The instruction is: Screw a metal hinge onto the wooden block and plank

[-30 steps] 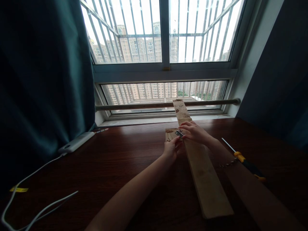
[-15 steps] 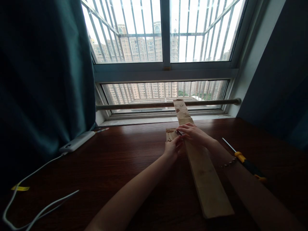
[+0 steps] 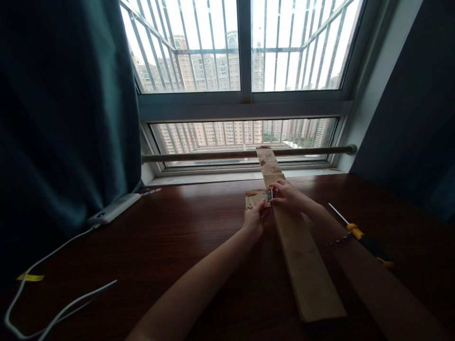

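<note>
A long pale wooden plank (image 3: 302,255) lies on the dark wooden table (image 3: 159,246), running from near me up to the window rail. A short wooden block (image 3: 253,197) sits against its left side. My right hand (image 3: 289,196) rests on the plank, fingers pinched on a small metal hinge (image 3: 270,193) standing where plank and block meet. My left hand (image 3: 254,219) is closed on the near end of the short block, thumb up against it.
A yellow-handled screwdriver (image 3: 359,235) lies on the table right of my right arm. A white power bank (image 3: 113,209) with white cables (image 3: 53,293) sits at the left by the dark curtain (image 3: 64,118). A rail (image 3: 213,155) crosses the barred window.
My right hand has shifted slightly right along the plank, and the hinge has turned from lying flat to standing more on edge. My left hand has stayed on the block.
</note>
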Tool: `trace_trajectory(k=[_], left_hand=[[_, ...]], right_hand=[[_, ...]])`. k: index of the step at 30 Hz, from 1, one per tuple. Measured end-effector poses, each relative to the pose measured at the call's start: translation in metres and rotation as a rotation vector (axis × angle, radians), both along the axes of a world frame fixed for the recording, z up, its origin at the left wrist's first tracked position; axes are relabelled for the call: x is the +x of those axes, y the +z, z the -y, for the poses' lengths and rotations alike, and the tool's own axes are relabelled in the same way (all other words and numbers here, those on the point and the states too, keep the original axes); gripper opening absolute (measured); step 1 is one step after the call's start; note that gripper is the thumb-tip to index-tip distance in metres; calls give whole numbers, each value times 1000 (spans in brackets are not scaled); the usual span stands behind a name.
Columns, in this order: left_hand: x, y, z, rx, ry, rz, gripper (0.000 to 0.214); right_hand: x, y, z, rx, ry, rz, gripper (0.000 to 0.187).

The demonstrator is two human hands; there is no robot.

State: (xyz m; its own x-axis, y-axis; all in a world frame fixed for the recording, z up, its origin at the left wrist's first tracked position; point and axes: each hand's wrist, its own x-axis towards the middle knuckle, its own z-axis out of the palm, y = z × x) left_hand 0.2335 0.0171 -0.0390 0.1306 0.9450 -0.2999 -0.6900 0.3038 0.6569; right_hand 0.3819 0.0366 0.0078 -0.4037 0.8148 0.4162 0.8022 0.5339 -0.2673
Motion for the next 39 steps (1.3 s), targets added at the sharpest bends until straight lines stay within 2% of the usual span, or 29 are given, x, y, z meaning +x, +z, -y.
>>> trace_trajectory(k=[8,12,19,22,25,27,29,31,34,37,39], left_hand=[[-2,1,0,42,-47,-9,11],[-2,3,1,32,-52,-39,13],[1,4,1,18,-33,-34,12],[3,7,2,4,-8,-36,11],[5,8,2,-2,17,-34,11],[5,6,0,-6,26,-33,12],[6,3,-2,-14,27,-32,12],[6,0,-4,-23,26,-32,12],[7,-1,-6,-29,28,-33,11],[6,-1,-6,-31,25,-21,10],[6,-1,-6,-26,19,-17,10]], right_hand=[[-1,-3,-3,-40,20,-80,51],[-1,-5,-3,-10,18,-100,50],[0,-7,-6,-20,43,-70,51],[4,7,-1,10,85,-85,53],[18,33,20,94,82,-167,51],[32,48,41,121,6,-248,46],[51,52,65,116,-128,-302,39],[73,44,88,64,-278,-270,27],[108,14,113,-138,-457,-100,11],[133,-16,120,-325,-639,15,9],[139,-29,118,-395,-736,47,13]])
